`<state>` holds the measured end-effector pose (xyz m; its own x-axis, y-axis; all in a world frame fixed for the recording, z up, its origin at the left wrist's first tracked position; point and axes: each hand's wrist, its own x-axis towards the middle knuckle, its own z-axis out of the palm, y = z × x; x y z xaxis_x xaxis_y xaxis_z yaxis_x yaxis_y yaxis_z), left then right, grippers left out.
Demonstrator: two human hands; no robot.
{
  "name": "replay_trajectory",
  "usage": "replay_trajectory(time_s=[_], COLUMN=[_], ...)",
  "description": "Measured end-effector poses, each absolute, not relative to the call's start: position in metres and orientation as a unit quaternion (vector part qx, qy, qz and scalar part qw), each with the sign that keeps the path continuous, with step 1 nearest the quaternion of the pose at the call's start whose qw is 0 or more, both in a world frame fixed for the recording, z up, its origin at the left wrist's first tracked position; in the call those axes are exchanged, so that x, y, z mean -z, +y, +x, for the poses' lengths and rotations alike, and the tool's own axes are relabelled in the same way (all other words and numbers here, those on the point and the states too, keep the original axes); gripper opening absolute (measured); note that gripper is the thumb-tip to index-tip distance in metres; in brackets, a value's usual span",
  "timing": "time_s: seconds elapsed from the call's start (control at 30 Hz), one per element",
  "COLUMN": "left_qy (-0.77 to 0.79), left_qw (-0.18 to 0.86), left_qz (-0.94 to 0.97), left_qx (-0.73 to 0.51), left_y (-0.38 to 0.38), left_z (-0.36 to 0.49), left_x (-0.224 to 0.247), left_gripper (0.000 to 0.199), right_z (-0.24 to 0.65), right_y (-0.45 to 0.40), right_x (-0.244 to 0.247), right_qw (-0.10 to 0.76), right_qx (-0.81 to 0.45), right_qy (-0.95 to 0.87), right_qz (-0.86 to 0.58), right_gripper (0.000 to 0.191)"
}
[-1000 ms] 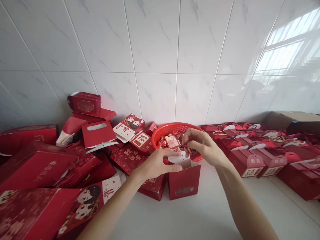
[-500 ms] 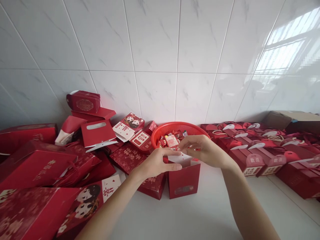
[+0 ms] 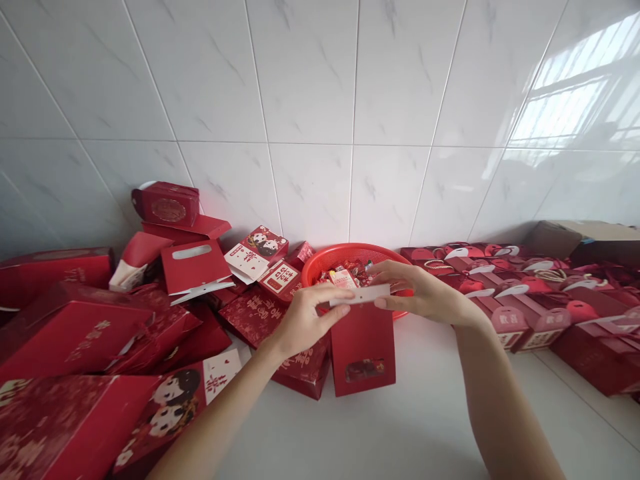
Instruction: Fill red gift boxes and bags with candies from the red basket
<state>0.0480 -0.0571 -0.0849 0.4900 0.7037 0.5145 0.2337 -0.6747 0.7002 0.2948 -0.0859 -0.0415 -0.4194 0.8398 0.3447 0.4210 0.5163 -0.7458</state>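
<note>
A red paper box [image 3: 363,343] with a small window low on its front stands upright on the pale tabletop. Its white-edged top flap [image 3: 367,294] lies between my two hands. My left hand [image 3: 315,313] pinches the left end of this flap between thumb and fingers. At the right end, my right hand [image 3: 417,290] has its thumb and fingers around the flap's edge. Right behind the box sits a red mesh basket [image 3: 345,252] holding wrapped sweets [image 3: 345,277], partly hidden by my hands.
Many red boxes and bags [image 3: 75,330] are piled at the left, some reaching the standing box. Rows of closed red boxes [image 3: 505,320] fill the right side, with a brown carton [image 3: 583,237] behind. A tiled wall [image 3: 310,100] rises at the back.
The open top of the box has come together, and its white-edged flap now shows between my hands. My left hand has shifted slightly left and my right hand slightly right.
</note>
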Motion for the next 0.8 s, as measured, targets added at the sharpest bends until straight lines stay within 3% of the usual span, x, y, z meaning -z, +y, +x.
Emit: replay_trajectory(time_s=[0.13,0.27,0.37,0.57,0.8], left_qy=[0.303,0.306,0.315,0.309,0.318], left_qw=[0.272,0.266,0.280,0.377,0.373], left_qz=[0.738,0.709,0.698,0.689,0.724], left_qx=[-0.538,-0.578,-0.579,-0.537,-0.485], left_y=[-0.057,-0.061,-0.063,-0.063,-0.063], left_z=[0.045,0.044,0.044,0.042,0.040], left_x=[0.077,0.071,0.071,0.070,0.070], left_gripper=[0.015,0.016,0.022,0.061,0.048], right_z=[0.288,0.279,0.277,0.280,0.280], right_y=[-0.086,-0.088,-0.088,-0.087,-0.087], right_x=[0.043,0.042,0.042,0.041,0.041], right_qw=[0.370,0.398,0.410,0.423,0.428], right_qx=[-0.326,-0.394,-0.406,-0.431,-0.415], right_qy=[-0.779,-0.749,-0.744,-0.726,-0.724], right_qz=[-0.388,-0.353,-0.338,-0.329,-0.347], right_gripper=[0.054,0.046,0.034,0.030,0.033])
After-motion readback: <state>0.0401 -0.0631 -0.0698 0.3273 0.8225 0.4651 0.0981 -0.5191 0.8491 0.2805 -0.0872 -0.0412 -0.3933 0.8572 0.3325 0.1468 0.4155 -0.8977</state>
